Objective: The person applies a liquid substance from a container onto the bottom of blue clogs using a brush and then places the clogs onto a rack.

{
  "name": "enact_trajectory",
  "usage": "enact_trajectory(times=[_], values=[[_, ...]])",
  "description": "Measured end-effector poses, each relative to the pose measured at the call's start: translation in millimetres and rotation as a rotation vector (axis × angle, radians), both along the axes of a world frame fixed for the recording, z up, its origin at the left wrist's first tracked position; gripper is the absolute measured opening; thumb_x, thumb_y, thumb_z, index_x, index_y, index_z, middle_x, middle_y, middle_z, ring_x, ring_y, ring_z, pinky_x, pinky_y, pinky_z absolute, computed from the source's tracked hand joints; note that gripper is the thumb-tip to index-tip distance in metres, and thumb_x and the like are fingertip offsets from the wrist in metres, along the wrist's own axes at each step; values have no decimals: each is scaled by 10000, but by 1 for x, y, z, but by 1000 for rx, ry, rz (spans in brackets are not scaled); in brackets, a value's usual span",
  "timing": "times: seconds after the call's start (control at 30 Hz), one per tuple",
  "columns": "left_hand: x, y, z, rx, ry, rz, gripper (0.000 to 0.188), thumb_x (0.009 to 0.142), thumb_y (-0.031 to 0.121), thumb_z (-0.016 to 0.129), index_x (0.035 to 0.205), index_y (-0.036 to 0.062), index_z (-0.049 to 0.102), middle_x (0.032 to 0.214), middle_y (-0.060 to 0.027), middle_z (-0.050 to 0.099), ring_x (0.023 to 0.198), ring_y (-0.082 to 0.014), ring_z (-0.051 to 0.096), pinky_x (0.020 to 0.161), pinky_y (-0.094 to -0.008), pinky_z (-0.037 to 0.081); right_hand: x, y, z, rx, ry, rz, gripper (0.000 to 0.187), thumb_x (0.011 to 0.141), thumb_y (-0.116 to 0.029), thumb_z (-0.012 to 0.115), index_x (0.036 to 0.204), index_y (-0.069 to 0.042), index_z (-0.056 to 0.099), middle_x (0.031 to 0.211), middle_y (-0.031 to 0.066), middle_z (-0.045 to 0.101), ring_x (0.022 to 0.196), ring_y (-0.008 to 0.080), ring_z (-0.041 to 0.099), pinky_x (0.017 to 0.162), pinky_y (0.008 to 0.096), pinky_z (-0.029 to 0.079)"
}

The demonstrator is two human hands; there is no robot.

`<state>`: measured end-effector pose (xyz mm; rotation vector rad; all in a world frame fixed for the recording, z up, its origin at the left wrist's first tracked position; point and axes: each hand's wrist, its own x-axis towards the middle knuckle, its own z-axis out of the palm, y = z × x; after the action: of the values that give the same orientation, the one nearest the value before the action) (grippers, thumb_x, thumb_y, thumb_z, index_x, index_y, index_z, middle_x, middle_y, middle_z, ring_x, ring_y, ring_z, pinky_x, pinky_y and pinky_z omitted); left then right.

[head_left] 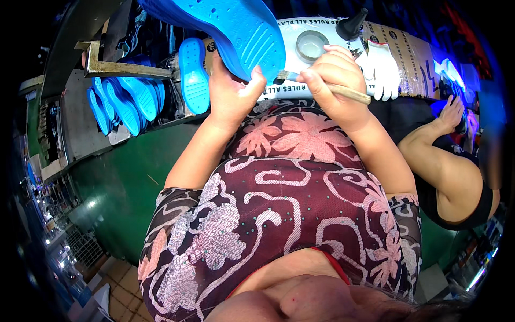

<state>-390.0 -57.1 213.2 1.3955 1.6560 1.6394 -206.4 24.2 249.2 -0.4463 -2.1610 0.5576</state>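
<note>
The left hand's point(233, 91) fingers clamp the near end of a blue sole point(249, 37) above the surface's point(294, 56) left part; the right hand's point(340, 80) fingers close round one brush point(351, 94), bristles by the sole's rim. The sole looks light, bendy, smooth: best held by its sides. One dish point(312, 46) sits mid-surface, one black bottle point(351, 26) toward the far edge, at least one white glove point(382, 70) at the near edge, one loose sole point(193, 75) at the left end.

Green floor point(120, 180) spreads at the left; blue-violet light point(449, 76) glows at the right.
</note>
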Motion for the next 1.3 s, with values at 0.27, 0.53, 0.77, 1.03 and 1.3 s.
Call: enact_trajectory(times=[0.27, 0.53, 0.77, 1.03, 1.3], values=[[5, 1, -3, 83, 0, 25, 582, 724, 32, 622, 1227, -47, 340, 982, -150, 608, 835, -192, 631, 752, -295, 507, 8, -1, -3, -35, -38, -36, 230, 814, -186, 628, 622, -59, 629, 591, 34, 584, 581, 227, 545, 778, 363, 425], [2, 5, -10, 175, 79, 25, 563, 712, 42, 632, 1195, -54, 359, 983, -156, 600, 850, -200, 629, 760, -306, 506, 2, -3, -3, -39, -35, -35, 230, 828, -182, 622, 630, -69, 655, 591, 42, 604, 583, 228, 556, 772, 359, 425], [5, 3, -7, 147, -9, 46, 541, 702, 44, 650, 1162, -51, 380, 1000, -155, 585, 848, -199, 622, 752, -305, 504, 7, -5, 3, -165, -12, -39, 278, 886, -156, 546, 650, -49, 645, 613, 42, 608, 619, 179, 567, 852, 365, 403], [6, 5, 1, 163, -51, 50, 522, 716, 55, 643, 1162, -32, 386, 1002, -150, 575, 860, -205, 621, 767, -305, 503, 5, -1, -4, -77, 49, -31, 257, 848, -161, 609, 614, -59, 634, 539, 48, 546, 515, 215, 479, 620, 328, 384], [6, 7, 5, 22, 12, 39, 547, 724, 72, 625, 1194, -50, 375, 965, -171, 619, 859, -228, 641, 771, -318, 510, -1, 4, -9, 2, 65, -10, 214, 810, -143, 637, 617, -53, 618, 553, 53, 535, 524, 226, 480, 594, 325, 372]])
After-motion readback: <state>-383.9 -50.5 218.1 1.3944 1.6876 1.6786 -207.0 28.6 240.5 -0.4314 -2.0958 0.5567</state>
